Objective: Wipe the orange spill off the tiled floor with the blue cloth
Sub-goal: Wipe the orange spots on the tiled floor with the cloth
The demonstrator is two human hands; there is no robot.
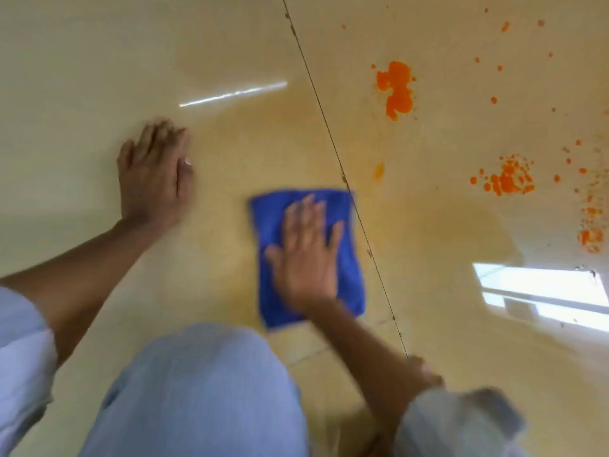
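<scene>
Cloth: the blue rectangular microfibre cloth (306, 255) is laid flat on the glossy beige tiled floor (99, 61), just left of the dark grout line (333, 143); its long axis runs away from the person.
Right hand (306, 258): pressed flat on the cloth, fingers straight, no grip closed.
Left hand (155, 173): spread flat on the floor, holding nothing.
Spill: the bright orange splatter (397, 89) lies ahead and to the right, across the grout line.
Nearer hand: judged the right.
</scene>
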